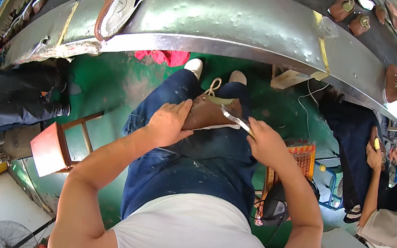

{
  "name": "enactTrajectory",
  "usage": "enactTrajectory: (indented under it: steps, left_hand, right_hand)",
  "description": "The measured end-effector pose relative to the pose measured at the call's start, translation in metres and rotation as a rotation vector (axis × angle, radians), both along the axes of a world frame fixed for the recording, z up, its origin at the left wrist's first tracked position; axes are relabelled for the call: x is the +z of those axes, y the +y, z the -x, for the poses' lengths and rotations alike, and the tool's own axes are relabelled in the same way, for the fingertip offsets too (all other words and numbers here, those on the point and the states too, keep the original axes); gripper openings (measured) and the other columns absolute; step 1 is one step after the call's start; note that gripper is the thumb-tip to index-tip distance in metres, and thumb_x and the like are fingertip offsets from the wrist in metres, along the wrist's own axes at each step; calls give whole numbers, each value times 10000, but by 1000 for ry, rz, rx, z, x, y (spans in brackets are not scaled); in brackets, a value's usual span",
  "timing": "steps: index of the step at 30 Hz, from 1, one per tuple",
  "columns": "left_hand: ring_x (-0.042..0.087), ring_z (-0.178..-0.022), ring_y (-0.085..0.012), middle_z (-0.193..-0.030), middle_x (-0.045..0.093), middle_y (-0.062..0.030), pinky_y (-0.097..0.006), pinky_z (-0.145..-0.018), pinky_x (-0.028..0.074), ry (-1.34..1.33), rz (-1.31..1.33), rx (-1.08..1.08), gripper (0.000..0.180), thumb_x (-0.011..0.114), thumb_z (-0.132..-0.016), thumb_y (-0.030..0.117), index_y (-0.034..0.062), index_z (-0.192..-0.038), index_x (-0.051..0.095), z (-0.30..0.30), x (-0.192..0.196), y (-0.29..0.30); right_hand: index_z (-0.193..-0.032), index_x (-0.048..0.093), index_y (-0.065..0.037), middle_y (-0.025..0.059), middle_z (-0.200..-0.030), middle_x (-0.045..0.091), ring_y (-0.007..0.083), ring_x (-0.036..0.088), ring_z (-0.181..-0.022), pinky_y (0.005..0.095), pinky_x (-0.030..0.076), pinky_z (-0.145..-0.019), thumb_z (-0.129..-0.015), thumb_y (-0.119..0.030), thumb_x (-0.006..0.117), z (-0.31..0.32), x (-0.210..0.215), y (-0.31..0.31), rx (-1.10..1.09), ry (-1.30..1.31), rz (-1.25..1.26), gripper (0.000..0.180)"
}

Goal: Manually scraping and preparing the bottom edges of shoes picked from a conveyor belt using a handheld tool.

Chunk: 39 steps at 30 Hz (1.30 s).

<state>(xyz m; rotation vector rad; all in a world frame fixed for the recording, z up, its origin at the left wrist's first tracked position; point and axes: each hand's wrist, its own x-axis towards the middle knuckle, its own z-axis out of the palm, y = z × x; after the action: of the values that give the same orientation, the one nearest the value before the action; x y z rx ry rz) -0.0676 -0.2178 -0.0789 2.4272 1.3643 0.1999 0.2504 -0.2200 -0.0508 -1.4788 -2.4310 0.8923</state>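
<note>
Across my thighs lies a brown shoe [204, 115], with a pale green lining, a light sole edge and a looped cream cord at its top. My left hand [169, 122] is closed round its left end, the thumb along the lower edge. In my right hand [268, 144] is a slim metal hand tool [237, 120] with a curved, hooked end; its exact kind is not clear. My fingers wrap its handle, and the hooked end is at the shoe's right upper side. Whether it touches the leather cannot be made out.
Ahead runs a metal-edged bench [237, 20] carrying a brown shoe with white sole [124, 4] and more shoes [350, 15]. A red cloth [165, 56] lies beneath it. A wooden stool [53, 149] stands left, a woven chair [302, 160] right. People sit on both sides.
</note>
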Motion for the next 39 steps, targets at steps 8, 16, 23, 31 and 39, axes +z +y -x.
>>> enactTrajectory:
  steps: [8, 16, 23, 31, 39]
  left_hand:
    - [599, -1081, -371, -1315, 541, -253, -427, -946, 458, -35, -84, -4, 904, 843, -677, 205, -97, -1393, 382, -2, -7, -20]
    - [563, -1124, -352, -1339, 520, -224, -461, -945, 437, 11, -288, -11, 807, 745, -685, 106, -59, -1395, 398, -5, -16, -41]
    - [557, -1144, -364, -1309, 541, -214, -544, -944, 427, 146, -429, 51, 574, 590, -833, 136, -34, -1363, 448, -10, -29, -54]
    - [565, -1137, -365, -1299, 553, -210, -551, -939, 430, 80, -425, 40, 572, 593, -828, 141, -17, -1360, 455, -3, -39, -58]
    - [568, -1123, -353, -1291, 550, -206, -519, -929, 435, 87, -390, 39, 596, 591, -817, 133, 1, -1378, 439, -2, -30, -53]
  right_hand:
    - [-1290, 500, 89, 231, -1143, 599, 392, 573, -1090, 451, 501, -898, -853, -65, 606, 25, 4, 31, 99, -132, -85, 475]
    - [-993, 637, 6, 139, -872, 666, 282, 688, -874, 394, 572, -699, -878, -194, 632, 27, 44, 73, 128, -150, 936, 230]
    - [-1186, 545, 81, 198, -1210, 608, 296, 648, -1093, 464, 615, -764, -926, -162, 630, 25, 54, 96, 34, 18, 1459, 366]
    - [-1024, 622, 19, 94, -875, 686, 174, 667, -754, 324, 521, -582, -941, -232, 610, 27, 54, 86, 74, -55, 1326, 265]
    - [-906, 643, 11, 58, -751, 676, 138, 634, -644, 313, 507, -618, -940, -222, 598, -9, 80, 69, 28, -24, 817, 239]
